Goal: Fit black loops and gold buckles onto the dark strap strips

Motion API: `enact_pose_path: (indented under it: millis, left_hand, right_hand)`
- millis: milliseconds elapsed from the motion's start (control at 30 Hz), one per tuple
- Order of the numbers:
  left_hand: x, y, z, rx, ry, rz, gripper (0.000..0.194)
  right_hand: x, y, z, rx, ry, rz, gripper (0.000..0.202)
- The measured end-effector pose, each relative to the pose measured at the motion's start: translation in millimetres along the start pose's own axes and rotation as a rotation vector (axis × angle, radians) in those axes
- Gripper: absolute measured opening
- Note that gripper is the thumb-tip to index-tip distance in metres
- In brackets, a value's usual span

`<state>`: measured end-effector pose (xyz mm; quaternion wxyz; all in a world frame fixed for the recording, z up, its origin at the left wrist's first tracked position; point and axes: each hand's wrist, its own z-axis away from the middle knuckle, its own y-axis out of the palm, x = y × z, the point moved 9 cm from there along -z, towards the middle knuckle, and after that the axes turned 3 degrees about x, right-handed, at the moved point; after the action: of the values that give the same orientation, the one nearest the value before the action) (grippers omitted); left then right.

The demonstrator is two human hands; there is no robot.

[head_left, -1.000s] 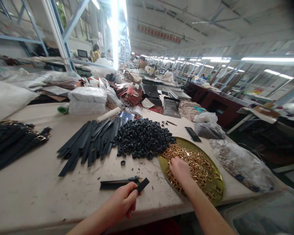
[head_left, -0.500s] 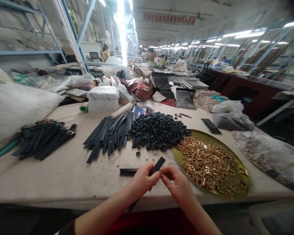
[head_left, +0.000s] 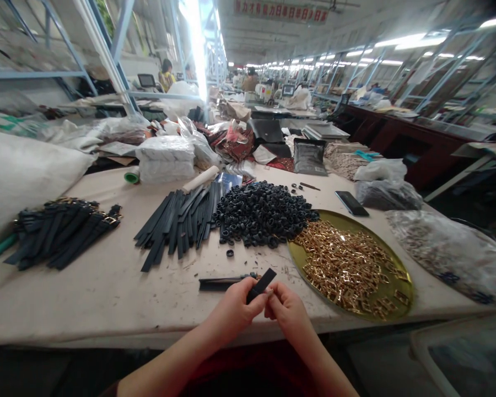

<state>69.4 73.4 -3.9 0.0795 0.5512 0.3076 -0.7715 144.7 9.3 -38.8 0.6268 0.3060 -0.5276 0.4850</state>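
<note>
Workshop tabletop (head_left: 149, 306), pale, scuffed. Left hand (head_left: 238, 303) grasps black strap (head_left: 263, 283); right hand (head_left: 287, 306) pinched closed beside it, contents unclear. Best keep strap's free end steady, flat.

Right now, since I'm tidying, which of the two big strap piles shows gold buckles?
The leftmost pile: buckles glint there; the other pile, beside black rings, shows none.

The strap (head_left: 265, 280) is matt black and smooth, like leather. The strips (head_left: 177, 220) share that dull finish. The loops (head_left: 262, 212) show a faint sheen, though they are too small to tell leather from plastic. Glossy gold metal buckles (head_left: 343, 270) fill a shiny, yellowish tray (head_left: 300, 259). The table (head_left: 107, 298) is matt and scuffed; the bag (head_left: 434, 253), crinkled clear plastic.
</note>
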Motion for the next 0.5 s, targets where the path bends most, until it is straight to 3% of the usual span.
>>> enact_pose_path:
  millis: [167,300,400,500]
  left_hand:
    - [5.3,-0.6,4.9,-0.01,0.003,-0.071,0.016]
    - [9.1,1.8,4.5,0.014,0.008,-0.078,0.017]
    - [12.2,-3.0,0.7,-0.019,-0.005,-0.079,0.015]
    - [21.4,-3.1,-2.8,0.018,-0.098,-0.01,0.016]
  right_hand:
    - [-13.7,1.6,-4.3,-0.019,0.052,0.091,0.045]
    - [-15.9,15.9,2.1,0.129,0.136,-0.082,0.044]
    - [-8.5,24.2,14.3,0.26,0.2,-0.236,0.032]
    - [3.1,23.0,19.5,0.318,0.118,-0.196,0.022]
